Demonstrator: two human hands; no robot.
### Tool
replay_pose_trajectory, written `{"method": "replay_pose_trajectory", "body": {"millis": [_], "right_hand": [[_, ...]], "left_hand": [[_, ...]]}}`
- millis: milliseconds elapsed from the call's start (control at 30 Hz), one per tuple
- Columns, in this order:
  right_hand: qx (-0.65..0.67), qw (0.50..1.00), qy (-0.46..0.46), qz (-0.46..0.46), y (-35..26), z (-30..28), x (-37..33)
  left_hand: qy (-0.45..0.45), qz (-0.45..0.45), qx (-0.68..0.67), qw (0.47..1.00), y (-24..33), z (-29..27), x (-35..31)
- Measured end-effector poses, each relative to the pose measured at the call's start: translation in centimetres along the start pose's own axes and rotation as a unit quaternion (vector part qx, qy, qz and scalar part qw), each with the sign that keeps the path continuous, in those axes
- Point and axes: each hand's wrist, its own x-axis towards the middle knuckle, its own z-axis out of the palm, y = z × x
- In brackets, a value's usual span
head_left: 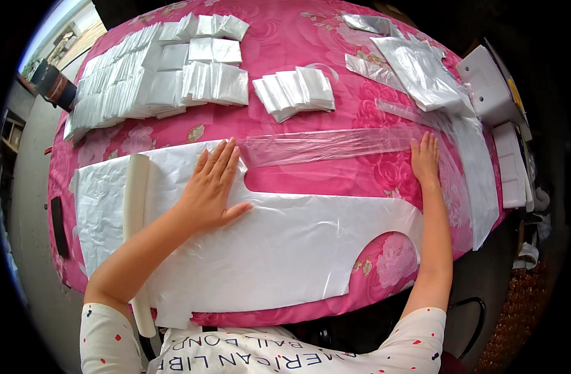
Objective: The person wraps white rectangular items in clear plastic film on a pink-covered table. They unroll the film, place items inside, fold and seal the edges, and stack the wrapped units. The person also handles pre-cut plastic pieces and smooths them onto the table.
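A thin white plastic sheet (pixel 285 243), shaped like a disposable apron with curved cut-outs, lies spread across the near part of the table. My left hand (pixel 213 187) rests flat on its upper edge, fingers stretched out and thumb apart. A long translucent plastic strip (pixel 323 148) runs from beside my left fingertips toward the right. My right hand (pixel 426 161) lies at the strip's right end with its fingers extended, pressing down on the plastic. Across the sheet's left part lies a long pale tube or rod (pixel 137 199), passing behind my left forearm.
Many folded white plastic packets (pixel 123 87) stand in rows at the far left. A smaller packet stack (pixel 295 93) sits at the far middle. Loose clear plastic (pixel 416 68) covers the right side, near white foam boxes (pixel 491 87). A pink floral cloth (pixel 279 37) covers the table.
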Motion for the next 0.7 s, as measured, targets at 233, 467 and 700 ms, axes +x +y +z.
{"method": "replay_pose_trajectory", "body": {"millis": [233, 467, 700], "right_hand": [[0.133, 0.940, 0.079, -0.305, -13.8, -4.8, -12.2], [0.363, 0.777, -0.151, -0.492, -26.8, -9.0, -32.8], [0.416, 0.765, -0.106, -0.479, -31.0, -8.6, -37.0]], "left_hand": [[0.066, -0.058, -0.177, 0.980, -0.3, -0.5, -2.2], [0.105, -0.130, -0.281, 0.945, 1.8, -5.4, -13.7], [0.087, -0.092, -0.221, 0.967, 5.0, -3.8, -24.6]]}}
